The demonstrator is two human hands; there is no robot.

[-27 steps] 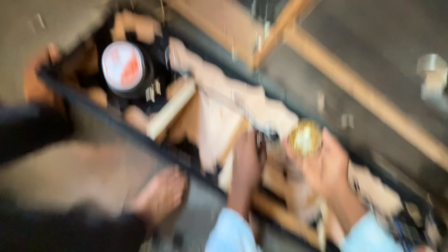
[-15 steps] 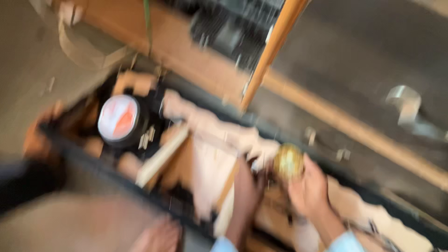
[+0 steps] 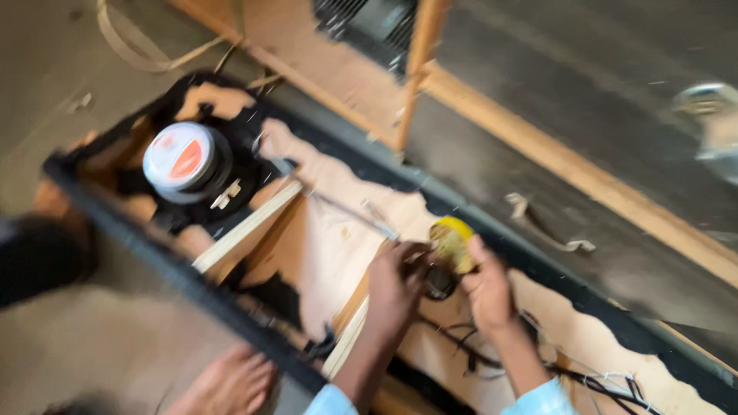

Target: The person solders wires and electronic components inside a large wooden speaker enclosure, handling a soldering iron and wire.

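Lower centre of the frame: both hands meet over an open speaker box (image 3: 115, 223) with a black frame that runs from upper left to lower right. The right hand (image 3: 486, 288) is closed around a yellow roll (image 3: 452, 242), probably tape, thumb and fingers pinching its rim; the roll sits just right of centre, held above the pale wood panel (image 3: 338, 253) inside the box. The left hand (image 3: 392, 284) is curled in just beside it, fingertips together near a small dark round part (image 3: 440, 283) below the roll; blur hides whether it actually grips that part or the tape end, so cannot tell what it clamps. A thin rod or wire (image 3: 346, 209) runs from the hands up-left toward the speaker magnet (image 3: 184, 161), a round grey piece with an orange-and-white label sitting in the upper-left end of the box. Loose thin wires (image 3: 492, 353) trail under the right wrist toward lower right. A bare foot (image 3: 231, 383) is at the bottom left on the floor, wooden slats (image 3: 538, 146) cross the upper right. Handling guess: the roll looks light and stiff, easy to hold by its outer rim or through the core, not fragile; a free tape end would be sticky and floppy. The wires look thin and soft, easy to snag or pull loose, best pinched near their ends. The magnet looks heavy and is fixed in place.
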